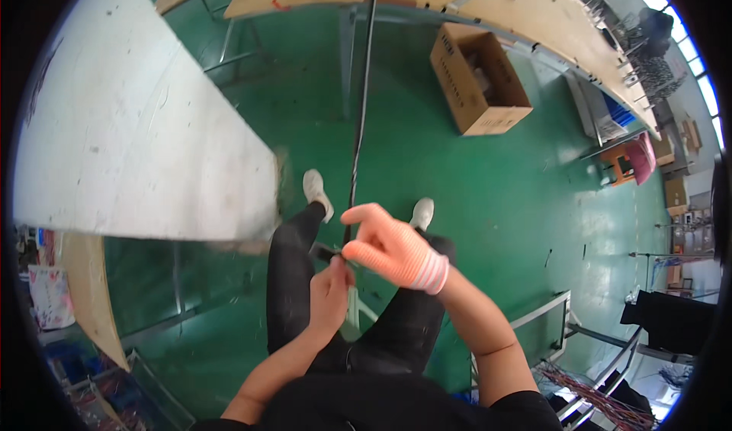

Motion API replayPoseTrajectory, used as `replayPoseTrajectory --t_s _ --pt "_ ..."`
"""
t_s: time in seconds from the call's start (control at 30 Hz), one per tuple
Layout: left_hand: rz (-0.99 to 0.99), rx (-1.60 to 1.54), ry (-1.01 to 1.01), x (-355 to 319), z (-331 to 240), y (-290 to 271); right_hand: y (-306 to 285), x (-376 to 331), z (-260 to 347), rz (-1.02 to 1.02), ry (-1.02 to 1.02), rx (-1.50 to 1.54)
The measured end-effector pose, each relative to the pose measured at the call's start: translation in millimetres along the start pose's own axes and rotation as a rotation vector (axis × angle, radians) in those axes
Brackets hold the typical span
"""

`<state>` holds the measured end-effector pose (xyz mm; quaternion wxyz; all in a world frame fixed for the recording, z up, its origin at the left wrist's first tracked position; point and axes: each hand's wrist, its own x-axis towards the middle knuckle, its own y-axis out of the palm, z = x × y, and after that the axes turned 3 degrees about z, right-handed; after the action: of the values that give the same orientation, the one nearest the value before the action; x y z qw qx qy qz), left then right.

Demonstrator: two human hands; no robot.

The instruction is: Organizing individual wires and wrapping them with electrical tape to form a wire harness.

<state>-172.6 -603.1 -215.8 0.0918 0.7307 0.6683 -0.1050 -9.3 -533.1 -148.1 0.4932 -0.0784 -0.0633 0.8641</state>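
there's the white pillar (152, 133) at ten o'clock; near seven, the bare left hand (330, 297) pinches fingertips together at the lower end of the black cord (364, 88), stretching to twelve; at five, the gloved right hand (393, 249) curls beside it, thumb and forefinger parted!

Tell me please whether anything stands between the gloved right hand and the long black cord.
Nothing visible does: the gloved right hand is close beside the black cord. The bare left hand is just below, not between them. Whether the right hand touches the cord, I cannot tell.
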Motion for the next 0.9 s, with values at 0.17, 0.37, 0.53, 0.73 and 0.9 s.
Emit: replayPoseTrajectory --t_s 0.17,0.37,0.53,0.73,0.9 --pt "0.099 -0.409 -0.315 1.6 3.3 -11.9 -173.2 93.1 -60.1 -0.638 0.119 0.24" --pt "0.274 -0.189 -0.569 33.7 -24.3 -17.3 -383.1 257.1 -86.3 -0.871 0.31 0.577" --pt "0.057 -0.796 -0.793 8.0 121.6 -35.9 -406.8 312.0 -118.1 -0.971 0.292 0.589" --pt "0.016 -0.675 -0.611 16.9 40.8 -15.1 -415.8 292.6 -119.6 -0.768 0.292 0.578" --pt "-0.055 -0.554 -0.613 -0.6 51.2 -13.3 -389.7 273.3 -99.7 -0.864 0.291 0.519"
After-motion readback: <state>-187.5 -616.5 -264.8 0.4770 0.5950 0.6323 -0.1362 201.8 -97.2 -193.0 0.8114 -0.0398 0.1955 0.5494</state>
